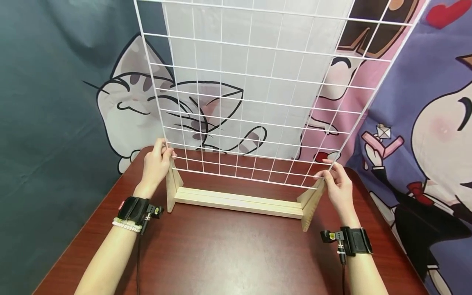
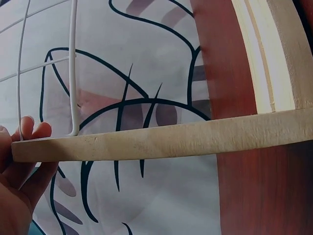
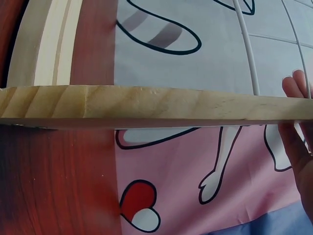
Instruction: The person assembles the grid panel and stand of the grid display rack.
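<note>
A white wire grid panel (image 1: 258, 82) stands upright over a pale wooden base (image 1: 239, 203) on the reddish-brown table (image 1: 228, 254). My left hand (image 1: 157, 164) grips the panel's lower left edge just above the base's left end block (image 1: 172, 186). At the lower right edge my right hand (image 1: 337, 184) pinches the wire beside the right end block (image 1: 311, 203). The left wrist view shows my fingers (image 2: 24, 134) behind the block's edge (image 2: 161, 139), near a wire (image 2: 73, 63). In the right wrist view, my fingers (image 3: 296, 112) lie by the wire (image 3: 247, 54) and the block (image 3: 146, 105).
Cartoon-printed cloth hangs behind the table: a cat (image 1: 129, 102) on dark fabric at left, pink and purple figures (image 1: 424, 135) at right. The table's front part lies bare between my forearms. Wrist straps with cameras sit on both arms.
</note>
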`<state>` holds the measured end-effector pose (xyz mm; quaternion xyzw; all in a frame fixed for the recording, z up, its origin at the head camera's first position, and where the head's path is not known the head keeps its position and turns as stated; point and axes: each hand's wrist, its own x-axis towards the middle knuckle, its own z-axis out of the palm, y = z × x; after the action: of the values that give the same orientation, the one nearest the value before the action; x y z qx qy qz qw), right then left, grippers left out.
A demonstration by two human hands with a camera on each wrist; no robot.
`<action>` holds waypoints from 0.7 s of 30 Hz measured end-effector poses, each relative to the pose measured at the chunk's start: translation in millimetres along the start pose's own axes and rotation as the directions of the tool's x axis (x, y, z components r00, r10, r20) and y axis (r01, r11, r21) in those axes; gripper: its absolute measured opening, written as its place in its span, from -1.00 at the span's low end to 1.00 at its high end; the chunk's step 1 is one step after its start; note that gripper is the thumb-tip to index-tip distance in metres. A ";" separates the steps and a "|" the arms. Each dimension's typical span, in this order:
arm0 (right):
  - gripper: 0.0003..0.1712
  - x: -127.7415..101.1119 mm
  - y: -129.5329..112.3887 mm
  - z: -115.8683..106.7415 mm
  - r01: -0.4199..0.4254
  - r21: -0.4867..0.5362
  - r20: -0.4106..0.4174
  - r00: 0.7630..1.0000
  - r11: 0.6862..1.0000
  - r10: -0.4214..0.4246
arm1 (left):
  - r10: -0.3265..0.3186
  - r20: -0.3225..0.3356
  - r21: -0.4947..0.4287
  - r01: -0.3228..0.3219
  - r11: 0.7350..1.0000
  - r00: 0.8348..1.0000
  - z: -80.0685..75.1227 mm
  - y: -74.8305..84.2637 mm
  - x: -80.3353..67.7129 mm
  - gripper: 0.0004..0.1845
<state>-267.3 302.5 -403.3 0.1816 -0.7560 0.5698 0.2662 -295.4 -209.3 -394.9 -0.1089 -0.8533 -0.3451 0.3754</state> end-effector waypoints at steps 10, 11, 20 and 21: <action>-0.62 1.9 -3.0 -2.0 0.007 0.072 0.036 0.999 0.997 -0.010 | -0.026 -0.049 -0.014 0.026 1.000 0.998 -2.2 2.9 -11.2 -0.88; -0.62 2.0 -2.5 -2.1 0.008 0.071 0.038 0.999 0.997 -0.011 | -0.025 -0.052 -0.015 0.024 1.000 0.998 -2.6 2.9 -12.3 -0.89; -0.61 -0.1 4.3 -1.1 0.001 0.074 0.037 0.999 0.997 -0.004 | -0.016 -0.068 -0.010 0.015 1.000 0.998 -3.9 3.5 -13.8 -0.88; -0.61 -0.7 4.6 -0.3 0.000 0.083 0.029 1.000 0.997 -0.002 | -0.015 -0.067 -0.008 0.015 1.000 0.998 -4.1 3.9 -13.6 -0.88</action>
<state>-269.4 304.1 -407.2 0.2011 -0.7355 0.5977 0.2477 -281.8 -208.2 -400.7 -0.0920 -0.8398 -0.3544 0.4008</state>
